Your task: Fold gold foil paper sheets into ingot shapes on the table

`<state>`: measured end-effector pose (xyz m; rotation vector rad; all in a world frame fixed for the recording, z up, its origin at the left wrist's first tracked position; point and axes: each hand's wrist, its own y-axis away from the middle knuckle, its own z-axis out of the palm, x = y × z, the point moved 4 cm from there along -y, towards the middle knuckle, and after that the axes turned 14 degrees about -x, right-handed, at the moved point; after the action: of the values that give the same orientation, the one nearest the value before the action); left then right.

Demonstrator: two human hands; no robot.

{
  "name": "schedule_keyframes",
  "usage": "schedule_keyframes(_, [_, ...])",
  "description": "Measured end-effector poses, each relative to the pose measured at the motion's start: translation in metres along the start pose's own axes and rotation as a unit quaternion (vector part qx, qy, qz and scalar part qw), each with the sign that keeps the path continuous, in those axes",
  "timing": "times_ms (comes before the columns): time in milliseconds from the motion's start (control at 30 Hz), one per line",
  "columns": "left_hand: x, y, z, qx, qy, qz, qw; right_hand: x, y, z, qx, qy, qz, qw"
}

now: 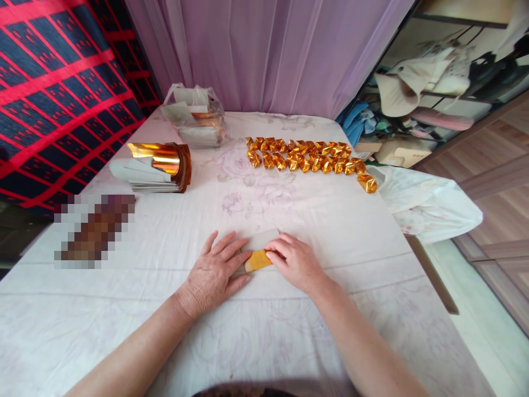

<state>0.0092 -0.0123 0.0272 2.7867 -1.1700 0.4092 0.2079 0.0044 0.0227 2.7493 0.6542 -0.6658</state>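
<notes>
On the tabletop (136,309), both hands press a part-folded gold paper sheet (257,255).

L hand (215,273) lies flat, fingers spread, palm down on the sheet's left end; R hand (294,260) rests on its right end w/ fingertips curled onto the gold fold, so neither hand is clamped round it, just pressing. Sheet sits near the front centre of the white floral cloth, between the two hands. Farther back, rows of folded gold ingots (308,156) lie approx. centre-right. Back left: a stack of gold foil paper (159,168), curled at top, & behind it a plastic bag (196,116) w/ more sheets. White bag (430,204) hangs off the right edge.
</notes>
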Motion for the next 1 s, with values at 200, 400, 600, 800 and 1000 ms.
schedule_keyframes(200, [-0.005, -0.001, 0.002, -0.032, 0.015, 0.004, 0.999, -0.010, 0.018, 0.006, 0.051, 0.035, -0.027, 0.998])
schedule_keyframes(400, [-0.007, -0.001, 0.004, -0.027, 0.022, 0.003, 0.999, -0.018, 0.027, 0.012, 0.085, 0.053, -0.023, 0.995])
schedule_keyframes(600, [-0.009, -0.003, 0.007, -0.015, 0.022, -0.011, 1.000, -0.029, 0.026, 0.016, 0.104, 0.075, -0.024, 0.992])
schedule_keyframes(800, [-0.003, -0.011, 0.006, 0.025, 0.006, -0.026, 0.999, -0.029, 0.022, 0.021, 0.112, 0.086, -0.035, 0.989])
schedule_keyframes(1000, [0.009, -0.023, 0.001, 0.053, -0.002, -0.071, 0.996, -0.020, 0.019, 0.019, 0.136, 0.109, -0.039, 0.984])
